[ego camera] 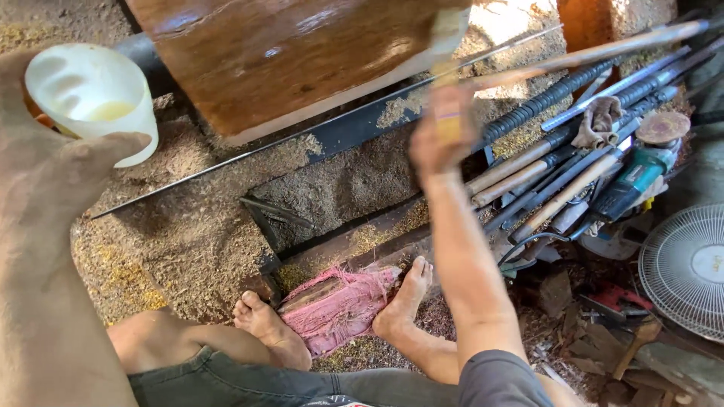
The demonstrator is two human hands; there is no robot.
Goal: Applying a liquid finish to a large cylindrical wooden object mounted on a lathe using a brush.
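The right hand grips a paintbrush against the varnished wood slab at the far side; the left hand clutches a white plastic cup of yellowish liquid, tilted, which could spill onto the sawdust floor.

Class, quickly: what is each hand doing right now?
Left hand: closed around a white plastic cup of yellowish liquid.
Right hand: closed on a paintbrush touching the wooden slab.
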